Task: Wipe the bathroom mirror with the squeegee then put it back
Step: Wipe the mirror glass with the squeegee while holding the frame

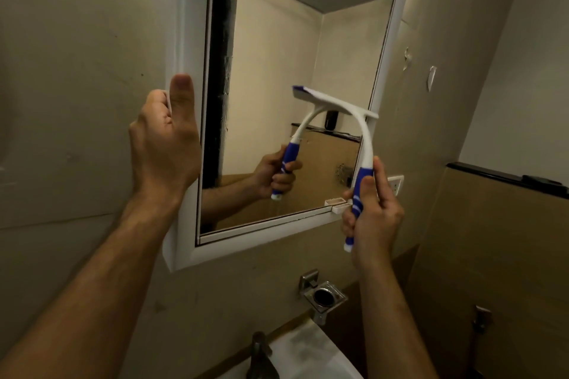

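Squeegee (365, 144) against lower right part of mirror (277, 77), white blade pressed to glass near right frame edge, curved white neck running down to blue-and-white handle. Right hand (374, 215) wrapped round that handle, just off mirror's lower right corner. Left hand (164, 144) clasping mirror's white frame at left edge, thumb up along front face, fingers curled behind. Small white clip (340, 208) on bottom frame beside right hand. Below mirror: chrome holder (323, 295), tap (260, 354), white basin (311, 357).
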Tool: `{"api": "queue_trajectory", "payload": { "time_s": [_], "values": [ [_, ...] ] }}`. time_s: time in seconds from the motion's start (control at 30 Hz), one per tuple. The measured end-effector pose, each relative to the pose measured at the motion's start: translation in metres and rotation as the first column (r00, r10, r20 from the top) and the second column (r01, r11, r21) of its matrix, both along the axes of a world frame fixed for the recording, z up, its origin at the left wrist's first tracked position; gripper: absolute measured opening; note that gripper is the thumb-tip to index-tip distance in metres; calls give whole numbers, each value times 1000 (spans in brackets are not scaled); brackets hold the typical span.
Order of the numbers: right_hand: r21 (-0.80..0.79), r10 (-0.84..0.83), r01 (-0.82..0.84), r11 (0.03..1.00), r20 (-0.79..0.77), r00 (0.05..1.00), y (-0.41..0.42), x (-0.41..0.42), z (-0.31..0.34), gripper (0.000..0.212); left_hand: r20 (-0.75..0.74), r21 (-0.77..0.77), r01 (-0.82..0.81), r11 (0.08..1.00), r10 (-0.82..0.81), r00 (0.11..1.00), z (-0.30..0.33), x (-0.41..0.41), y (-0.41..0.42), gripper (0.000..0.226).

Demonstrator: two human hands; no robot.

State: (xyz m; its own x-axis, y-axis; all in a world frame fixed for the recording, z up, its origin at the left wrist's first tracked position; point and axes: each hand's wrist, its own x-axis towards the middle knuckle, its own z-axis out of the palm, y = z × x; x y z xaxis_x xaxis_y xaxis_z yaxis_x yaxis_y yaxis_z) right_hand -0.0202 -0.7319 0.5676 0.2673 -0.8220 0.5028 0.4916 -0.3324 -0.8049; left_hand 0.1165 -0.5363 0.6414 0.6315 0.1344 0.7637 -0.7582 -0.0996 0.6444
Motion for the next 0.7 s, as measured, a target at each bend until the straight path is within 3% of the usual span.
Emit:
{"api": "queue_trajectory", "payload": {
  "time_s": [0.4, 0.7],
  "values": [
    [130, 22, -5, 991, -130, 991, 8, -15, -83, 30, -13, -17, 7, 1000, -8, 1000, 0, 4, 1, 47],
    [31, 7, -5, 999, -44, 999, 6, -11, -37, 34, 13, 19, 8, 1000, -8, 1000, 0, 2, 2, 42]
  ]
}}
